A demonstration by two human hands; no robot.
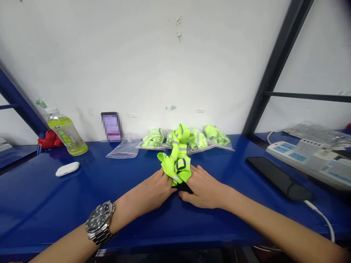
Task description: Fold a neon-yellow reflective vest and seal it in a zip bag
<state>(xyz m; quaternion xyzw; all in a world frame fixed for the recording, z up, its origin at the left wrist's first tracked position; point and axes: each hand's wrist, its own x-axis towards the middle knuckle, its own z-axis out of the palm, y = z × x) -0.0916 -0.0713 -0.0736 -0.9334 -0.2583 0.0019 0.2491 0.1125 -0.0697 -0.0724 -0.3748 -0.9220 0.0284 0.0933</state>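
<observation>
A bundle of neon-yellow reflective strap (179,151), looped and with a black buckle, stands up between my two hands in the middle of the blue table. My left hand (160,186), with a watch on its wrist, is closed on the strap's lower left side. From the right, my right hand (201,186) grips its lower right side, thumb pointing inward. A dark part shows low between the hands. Most fingertips are hidden behind the strap. Behind it lie clear zip bags with folded neon straps (153,138), (216,135) and a flat clear bag (124,148) at their left.
A drink bottle (67,133), a red crumpled wrapper (50,139) and a white earbud case (67,168) are at the left. An upright phone (111,126) leans on the wall. On the right lie a black phone (279,178) with a cable and a white power strip (309,157).
</observation>
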